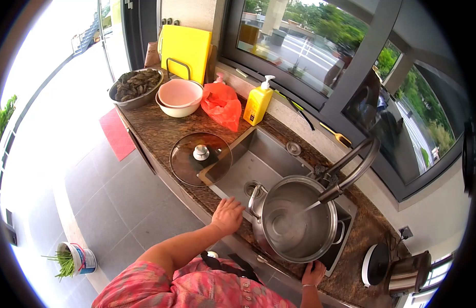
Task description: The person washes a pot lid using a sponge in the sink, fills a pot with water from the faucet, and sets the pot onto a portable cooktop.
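A large steel pot (298, 218) stands over the right part of the sink, with water collecting in it. The curved faucet (347, 186) sends a stream into the pot. My left hand (229, 214) lies on the sink's front edge, fingers stretched out, just left of the pot's handle (254, 199); it holds nothing. My right hand (313, 273) rests at the counter's front edge below the pot, its fingers partly apart and nothing visible in them. A glass lid (189, 159) with a metal knob lies left, overlapping the sink's rim.
Left along the counter are a red plastic bag (221, 104), stacked bowls (180, 94), a basin of dark shellfish-like pieces (137, 86) and a yellow cutting board (185, 49). A yellow pump bottle (257, 105) and brush (336, 134) sit by the window. An electric kettle (410, 272) stands right.
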`<state>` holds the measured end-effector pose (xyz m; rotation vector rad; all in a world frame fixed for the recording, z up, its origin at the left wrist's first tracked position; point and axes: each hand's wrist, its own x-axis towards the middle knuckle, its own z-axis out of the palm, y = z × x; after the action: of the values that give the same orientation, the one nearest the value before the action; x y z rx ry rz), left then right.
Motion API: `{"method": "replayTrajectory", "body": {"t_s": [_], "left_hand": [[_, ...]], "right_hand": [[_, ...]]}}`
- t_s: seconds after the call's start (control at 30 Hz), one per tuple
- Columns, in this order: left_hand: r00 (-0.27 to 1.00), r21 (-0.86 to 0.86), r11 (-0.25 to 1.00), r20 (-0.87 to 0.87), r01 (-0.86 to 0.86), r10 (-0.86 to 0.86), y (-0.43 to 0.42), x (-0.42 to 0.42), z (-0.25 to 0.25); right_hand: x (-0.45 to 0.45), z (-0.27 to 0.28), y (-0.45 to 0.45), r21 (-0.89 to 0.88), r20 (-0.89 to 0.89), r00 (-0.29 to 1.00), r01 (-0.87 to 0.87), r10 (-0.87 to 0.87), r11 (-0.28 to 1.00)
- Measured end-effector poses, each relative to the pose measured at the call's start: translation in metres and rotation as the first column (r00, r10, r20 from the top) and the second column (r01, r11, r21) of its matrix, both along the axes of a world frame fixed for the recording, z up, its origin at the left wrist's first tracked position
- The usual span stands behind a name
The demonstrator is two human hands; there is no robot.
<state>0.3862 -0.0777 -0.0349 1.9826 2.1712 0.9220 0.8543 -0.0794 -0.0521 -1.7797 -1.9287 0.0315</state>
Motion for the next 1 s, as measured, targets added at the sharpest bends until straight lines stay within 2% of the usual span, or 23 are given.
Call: {"method": "replayTrajectory", "body": {"t_s": [0.67,0.8,1.0], "left_hand": [[1.000,-0.073,0.997,0.015,0.021,-0.020,0.002,-0.001,-0.003],[1.000,-0.001,1.000,0.012,0.005,-0.005,0.003,0.001,-0.004],[1.000,-0.010,1.000,-0.007,0.011,-0.011,0.006,0.002,-0.007]], "right_hand": [[0.002,-0.001,0.002,0.023,0.006,1.000,0.008,-0.008,1.000],[0.002,0.000,0.003,0.021,0.025,1.000,0.010,-0.011,1.000],[0.002,0.001,0.004,0.025,0.020,0.999,0.028,-0.029,0.999]]}}
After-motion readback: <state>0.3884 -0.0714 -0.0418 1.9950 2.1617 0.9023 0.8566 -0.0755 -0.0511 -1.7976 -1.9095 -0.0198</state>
